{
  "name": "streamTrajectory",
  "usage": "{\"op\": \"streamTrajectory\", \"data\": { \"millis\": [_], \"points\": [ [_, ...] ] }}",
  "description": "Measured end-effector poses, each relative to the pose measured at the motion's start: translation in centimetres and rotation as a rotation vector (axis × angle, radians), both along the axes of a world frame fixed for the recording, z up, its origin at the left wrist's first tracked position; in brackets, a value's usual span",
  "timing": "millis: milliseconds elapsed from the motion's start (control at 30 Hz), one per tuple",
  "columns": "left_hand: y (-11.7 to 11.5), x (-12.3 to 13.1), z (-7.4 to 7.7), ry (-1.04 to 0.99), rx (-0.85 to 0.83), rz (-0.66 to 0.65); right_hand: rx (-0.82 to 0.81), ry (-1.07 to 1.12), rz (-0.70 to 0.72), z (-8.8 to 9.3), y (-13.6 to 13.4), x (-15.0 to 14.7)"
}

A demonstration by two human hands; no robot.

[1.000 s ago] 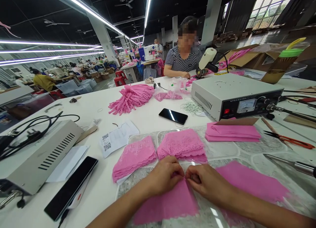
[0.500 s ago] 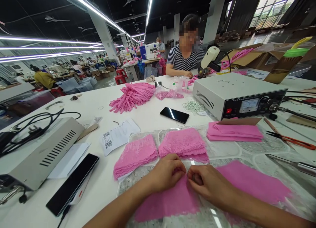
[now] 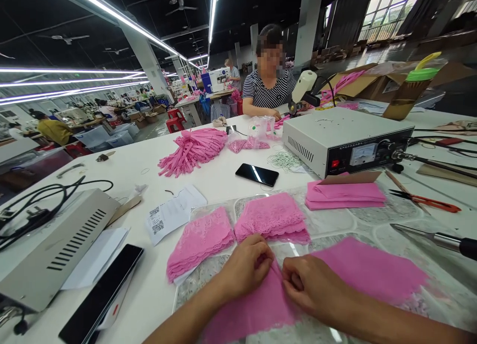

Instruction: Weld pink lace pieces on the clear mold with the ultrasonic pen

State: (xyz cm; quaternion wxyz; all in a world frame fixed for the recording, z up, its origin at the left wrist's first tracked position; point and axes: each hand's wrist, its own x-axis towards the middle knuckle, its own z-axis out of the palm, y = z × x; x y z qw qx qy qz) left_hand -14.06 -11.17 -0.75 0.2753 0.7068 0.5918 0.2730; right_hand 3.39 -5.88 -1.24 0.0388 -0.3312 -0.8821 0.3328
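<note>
My left hand (image 3: 246, 265) and my right hand (image 3: 311, 284) meet at the middle of a long pink lace piece (image 3: 368, 269) lying across a patterned glass plate (image 3: 335, 225). Both hands are closed, pinching a fold of the lace between thumb and fingers. Just beyond my hands lie two stacks of pink lace pieces, the left stack (image 3: 199, 240) and the right stack (image 3: 272, 216). A pile of plain pink fabric (image 3: 345, 195) with a cardboard piece on top sits farther right.
A white control box (image 3: 346, 138) stands at the right, another metal box (image 3: 55, 244) with cables at the left. Phones (image 3: 257, 174) (image 3: 99, 294), a paper label (image 3: 173, 212), pink strips (image 3: 192, 148), scissors (image 3: 425, 200) and a metal tool (image 3: 436, 240) lie about. A person in a striped shirt (image 3: 268, 88) sits opposite.
My hands stay together on the lace, with the fingers shifting slightly. The view has swung a little, so everything sits slightly further left.
</note>
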Motion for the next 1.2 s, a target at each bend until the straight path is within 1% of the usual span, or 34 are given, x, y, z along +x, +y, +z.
{"op": "streamTrajectory", "data": {
  "millis": [167,333,533,933,1200],
  "points": [
    [-0.1,0.1,0.1,-0.036,0.007,0.02,0.039,0.01,0.014,-0.4,-0.3,0.1],
    [-0.2,0.1,0.0,-0.054,-0.009,0.03,0.035,0.019,0.003,-0.1,-0.1,0.2],
    [-0.2,0.0,0.0,-0.056,-0.042,0.041,-0.014,0.013,-0.018,0.0,0.0,0.3],
    [-0.1,0.1,-0.5,-0.07,-0.019,0.072,-0.112,-0.048,0.028,-1.5,0.0,1.0],
    [0.1,0.2,-0.5,-0.043,-0.019,0.073,-0.15,0.001,0.009,-1.7,0.2,1.2]
  ]
}}
